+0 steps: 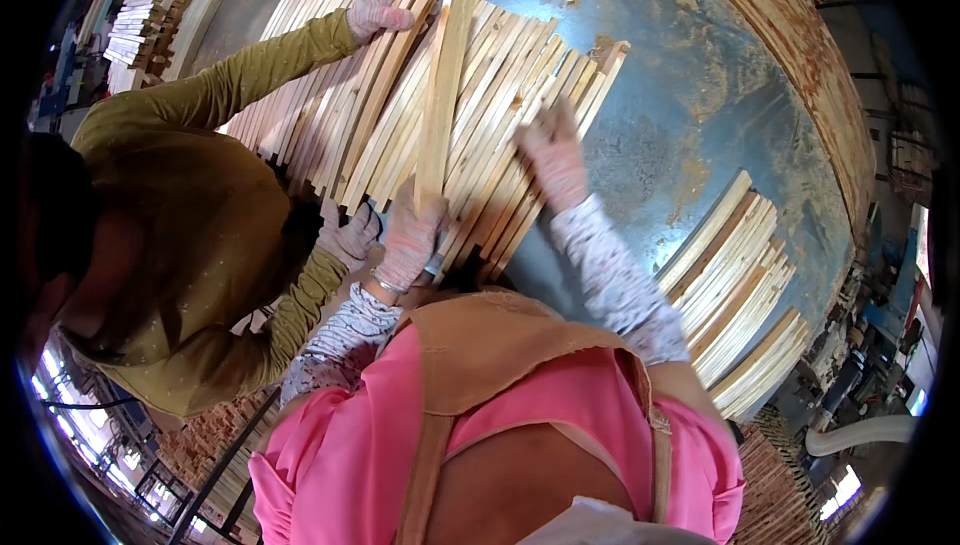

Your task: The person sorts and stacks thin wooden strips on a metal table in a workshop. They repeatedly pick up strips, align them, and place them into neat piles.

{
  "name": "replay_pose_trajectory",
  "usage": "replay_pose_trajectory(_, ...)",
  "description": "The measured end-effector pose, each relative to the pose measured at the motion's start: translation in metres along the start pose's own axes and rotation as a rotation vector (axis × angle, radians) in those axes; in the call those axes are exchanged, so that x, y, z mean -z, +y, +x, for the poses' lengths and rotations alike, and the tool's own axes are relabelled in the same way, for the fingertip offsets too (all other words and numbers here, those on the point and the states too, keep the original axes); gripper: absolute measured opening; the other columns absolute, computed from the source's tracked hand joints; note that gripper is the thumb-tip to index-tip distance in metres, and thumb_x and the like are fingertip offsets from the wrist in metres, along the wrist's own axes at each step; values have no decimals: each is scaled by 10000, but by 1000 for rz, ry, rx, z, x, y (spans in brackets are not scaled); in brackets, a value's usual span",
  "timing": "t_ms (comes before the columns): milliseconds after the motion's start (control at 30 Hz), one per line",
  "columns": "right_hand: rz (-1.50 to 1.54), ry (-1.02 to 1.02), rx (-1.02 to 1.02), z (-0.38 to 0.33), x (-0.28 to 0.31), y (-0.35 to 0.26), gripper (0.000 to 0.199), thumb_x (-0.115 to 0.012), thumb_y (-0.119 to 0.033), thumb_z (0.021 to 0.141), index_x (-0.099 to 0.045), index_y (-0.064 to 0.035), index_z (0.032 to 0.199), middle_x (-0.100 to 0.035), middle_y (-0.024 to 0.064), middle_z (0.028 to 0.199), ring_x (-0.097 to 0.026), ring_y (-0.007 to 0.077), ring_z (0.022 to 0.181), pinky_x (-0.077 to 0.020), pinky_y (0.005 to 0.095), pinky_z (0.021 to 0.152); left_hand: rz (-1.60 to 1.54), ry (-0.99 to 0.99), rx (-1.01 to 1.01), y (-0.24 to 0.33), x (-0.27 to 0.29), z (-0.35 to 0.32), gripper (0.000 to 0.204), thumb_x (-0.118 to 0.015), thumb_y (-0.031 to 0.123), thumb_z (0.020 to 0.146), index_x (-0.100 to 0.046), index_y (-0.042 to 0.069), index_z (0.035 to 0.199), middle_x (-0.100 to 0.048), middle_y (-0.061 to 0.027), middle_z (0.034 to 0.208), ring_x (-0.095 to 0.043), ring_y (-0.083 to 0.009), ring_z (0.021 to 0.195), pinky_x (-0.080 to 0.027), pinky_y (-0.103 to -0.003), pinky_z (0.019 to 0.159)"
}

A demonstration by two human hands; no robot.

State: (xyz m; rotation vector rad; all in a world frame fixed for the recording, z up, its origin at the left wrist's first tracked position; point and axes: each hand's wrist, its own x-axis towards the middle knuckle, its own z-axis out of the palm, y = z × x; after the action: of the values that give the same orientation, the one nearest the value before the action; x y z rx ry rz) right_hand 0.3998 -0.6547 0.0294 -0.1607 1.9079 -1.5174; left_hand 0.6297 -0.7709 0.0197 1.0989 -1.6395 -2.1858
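Observation:
My left hand (408, 243), in a pale pinkish glove, is closed around the near end of a wooden strip (450, 65). That strip is raised at a slant across a row of similar wooden strips (505, 95) lying side by side on the table. Over the right part of this row is my right hand (556, 157), gloved too and slightly blurred. Its fingers are spread and stretched over the strips, with no strip lifted in them.
At my left a co-worker in an olive sleeve (230, 75) has a gloved hand (382, 10) on the row's far end. A separate group of strips (735, 275) lies at the right on the blue-grey table (680, 115). Stacked wood (150, 25) stands at the far left.

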Motion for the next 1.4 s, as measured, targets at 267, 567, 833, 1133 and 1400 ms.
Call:
replay_pose_trajectory(267,-204,196,160,-1,9,-52,671,-603,-225,1062,-365,75,1613,-749,212,1180,-743,213,982,-645,344,864,485,-3,-213,-21,14,11,551,-665,364,1042,-563,-13,1432,-690,-122,992,-687,-209,784,-557,-363,672)
replay_pose_trajectory(567,-1364,-1027,430,-6,67,-124,421,-667,-229,1043,-685,-226,1464,-788,49,1130,-753,223,992,-641,382,889,-219,-253,65,-2,20,12,699,-596,551,1084,-484,47,1556,-655,-43,1003,-658,-141,789,-564,-283,683)
replay_pose_trajectory(833,-1095,-680,1339,9,-12,-72,286,-742,-289,911,-767,-220,1188,-763,37,990,-722,260,977,-570,421,927,172,-279,200,45,-6,-15,774,-678,-78,899,-384,40,1605,-670,-101,1235,-704,-172,924,-612,-347,811)
replay_pose_trajectory(1133,-1460,-137,154,186,11,-76,712,-596,-573,1020,-566,-117,1567,-581,161,1575,-452,340,1523,-395,466,1254,987,-32,-494,-23,46,-3,571,-754,109,896,-554,17,1423,-731,-171,1116,-717,-314,1021,-598,-409,888)
replay_pose_trajectory(1400,0,23,188,129,-7,-45,765,-770,-341,932,-510,6,1563,-566,264,1539,-531,359,1415,-428,443,1230,503,-15,-51,3,37,1,340,-681,215,1021,-616,17,1290,-738,-125,954,-705,-237,795,-582,-395,719)
